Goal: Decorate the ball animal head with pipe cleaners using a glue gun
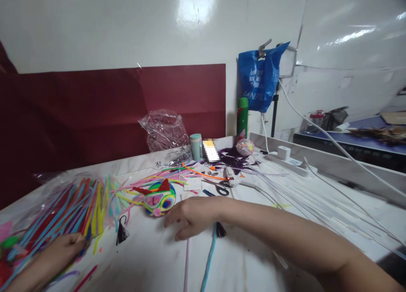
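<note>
Fuzzy stems (pixel 71 211) lie heaped at left, the left hand (pixel 68 244) against their near edge, fingers curled; whether they grip one, I cannot tell. Then comes a tassel (pixel 121 235), then the ball (pixel 159 199) on the table (pixel 146 258), just beside the right hand (pixel 193 216), its fingers loosely spread, holding nothing visible.

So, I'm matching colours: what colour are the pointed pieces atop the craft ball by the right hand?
The pointed pieces are red; the head view shows them.
</note>
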